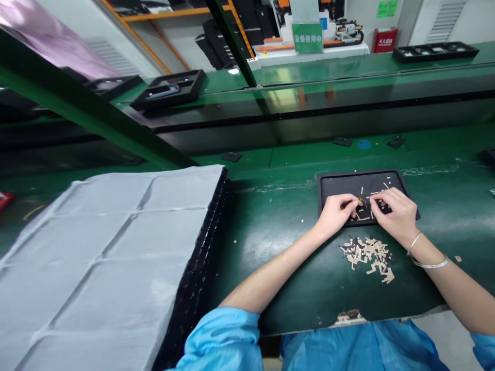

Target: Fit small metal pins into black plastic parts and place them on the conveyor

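Both my hands are over a shallow black tray (336,180) on the green bench. My left hand (337,210) is closed in a pinch on a tiny part with a yellow-orange spot (361,200); its exact kind is too small to make out. Close by on the right, my right hand (396,210) also has thumb and finger pressed together, and whatever is between them is hidden. Small pale strips (362,218) lie scattered inside the tray. In front of it, nearer my body, is a loose pile of small beige and black pieces (369,252).
On the left stands a tall stack of black trays under a whitish cover (166,237). A green post (116,123) slants across above it. Small black parts (342,141) lie at the back. Black trays (435,51) rest on the raised shelf, and a pink-sleeved person (58,38) is beyond.
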`<state>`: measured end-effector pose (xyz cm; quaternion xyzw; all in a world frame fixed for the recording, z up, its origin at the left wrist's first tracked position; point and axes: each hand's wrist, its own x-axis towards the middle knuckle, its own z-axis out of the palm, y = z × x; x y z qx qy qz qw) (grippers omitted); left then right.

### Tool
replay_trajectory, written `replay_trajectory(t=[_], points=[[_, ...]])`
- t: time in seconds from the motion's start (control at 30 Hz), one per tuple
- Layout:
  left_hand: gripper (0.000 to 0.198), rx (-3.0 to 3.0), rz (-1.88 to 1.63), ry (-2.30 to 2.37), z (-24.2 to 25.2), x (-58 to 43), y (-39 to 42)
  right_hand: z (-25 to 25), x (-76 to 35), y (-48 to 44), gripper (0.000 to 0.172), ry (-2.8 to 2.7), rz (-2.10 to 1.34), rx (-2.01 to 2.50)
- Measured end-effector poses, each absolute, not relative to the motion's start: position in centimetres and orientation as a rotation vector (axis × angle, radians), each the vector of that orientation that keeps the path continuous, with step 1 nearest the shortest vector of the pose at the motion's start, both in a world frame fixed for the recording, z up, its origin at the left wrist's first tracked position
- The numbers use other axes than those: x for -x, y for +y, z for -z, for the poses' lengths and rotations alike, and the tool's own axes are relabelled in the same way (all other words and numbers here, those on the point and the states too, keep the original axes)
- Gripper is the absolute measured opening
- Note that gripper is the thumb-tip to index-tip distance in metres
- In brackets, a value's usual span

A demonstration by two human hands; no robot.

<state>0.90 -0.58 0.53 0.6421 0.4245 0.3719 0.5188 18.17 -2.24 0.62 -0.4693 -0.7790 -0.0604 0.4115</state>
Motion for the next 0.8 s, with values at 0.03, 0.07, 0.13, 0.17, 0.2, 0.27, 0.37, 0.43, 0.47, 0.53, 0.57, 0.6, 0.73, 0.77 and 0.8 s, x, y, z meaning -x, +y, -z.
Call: replay_trajectory(t=[0.03,0.07,0.13,0.17,0.2,0.27,0.37,0.43,0.47,0.53,0.57,0.6,0.73,0.77,0.8], points=[[0.019,-1.469,-0.910,0.993,-0.5,-0.8,-0.4,-0.6,-18.4,-2.0,0.013,-1.952,0.156,1.225],[0.020,-1.410,-0.928,0.964,-0.4,-0.8,-0.3,-0.5,-18.6,-1.9,0.014,-1.953,0.155,1.269],[0.021,-1.316,-0.956,0.901,-0.3,-0.7,-0.1,-0.3,-18.9,-1.6,0.017,-1.971,0.133,1.327],[0.022,-1.275,-0.965,0.867,-0.3,-0.7,0.0,-0.3,-18.9,-1.5,0.018,-1.977,0.112,1.340],[0.024,-1.239,-0.973,0.833,-0.3,-0.7,0.1,-0.3,-18.8,-1.6,0.017,-1.971,0.077,1.348],[0.028,-1.191,-0.976,0.775,-0.2,-0.7,0.1,-0.4,-18.5,-1.7,0.014,-1.926,-0.092,1.352],[0.032,-1.211,-0.964,0.747,-0.2,-0.7,0.1,-0.6,-17.9,-2.0,0.015,-1.813,-0.510,1.325],[0.034,-1.250,-0.955,0.753,-0.2,-0.8,0.1,-0.6,-17.7,-2.1,0.016,-1.757,-0.700,1.309],[0.035,-1.262,-0.953,0.757,-0.2,-0.8,0.1,-0.5,-17.6,-2.1,0.016,-1.740,-0.739,1.316],[0.036,-1.264,-0.951,0.765,-0.2,-0.8,0.0,-0.4,-17.7,-2.0,0.015,-1.720,-0.751,1.346],[0.037,-1.255,-0.952,0.766,-0.3,-0.8,0.0,-0.3,-17.8,-2.0,0.015,-1.714,-0.736,1.364],[0.037,-1.240,-0.954,0.765,-0.3,-0.8,0.0,-0.3,-17.9,-1.9,0.015,-1.713,-0.710,1.384],[0.036,-1.166,-0.953,0.727,-0.3,-0.8,0.1,-0.3,-18.5,-1.7,0.018,-1.803,-0.437,1.459],[0.035,-1.152,-0.942,0.708,-0.3,-0.8,0.1,-0.3,-18.5,-1.7,0.018,-1.851,-0.337,1.462],[0.035,-1.140,-0.924,0.686,-0.3,-0.8,0.2,-0.2,-18.6,-1.7,0.014,-1.902,-0.246,1.448]])
